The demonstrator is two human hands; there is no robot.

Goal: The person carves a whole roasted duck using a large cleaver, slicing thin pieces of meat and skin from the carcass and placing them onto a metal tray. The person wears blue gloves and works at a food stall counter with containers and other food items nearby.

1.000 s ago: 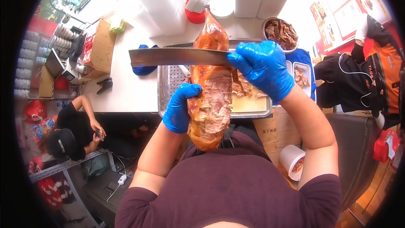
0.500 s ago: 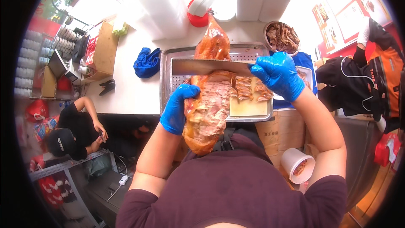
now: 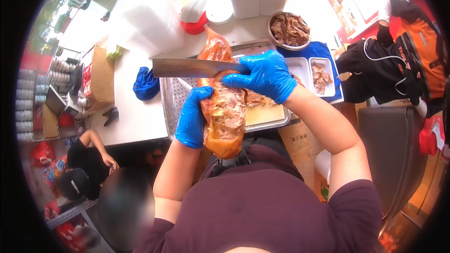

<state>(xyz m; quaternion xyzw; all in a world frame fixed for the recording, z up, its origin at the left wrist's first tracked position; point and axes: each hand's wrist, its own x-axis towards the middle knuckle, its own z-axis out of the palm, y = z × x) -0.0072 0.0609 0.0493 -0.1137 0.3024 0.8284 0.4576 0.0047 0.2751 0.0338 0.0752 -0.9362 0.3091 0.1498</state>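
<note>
I am looking down on a white counter [image 3: 136, 112] at what looks like a food stall, bright with glare along its far side. A perforated metal tray [image 3: 174, 98] is sitting at the near edge, with a pale board [image 3: 265, 114] lying in it. My left hand [image 3: 193, 118], in a blue glove, is wrapping around the side of a large roast [image 3: 224, 117] and gripping it; the roast is standing on end over the tray, tilting toward my chest, its orange skin showing at top and bottom. My right hand [image 3: 262, 75], also gloved, is closing on the handle of a cleaver [image 3: 187, 67]; the handle itself is hidden under the fingers. The blade is running level to the left and crossing the upper part of the roast, probably touching the meat, though I cannot tell for sure. Sliced meat [image 3: 255, 97] is lying on the board just right of the roast. A metal bowl [image 3: 289, 30] of meat is standing beyond the tray, and a blue cloth [image 3: 145, 84] is lying left of it. A person [image 3: 86, 159] in black is crouching below the counter.
</note>
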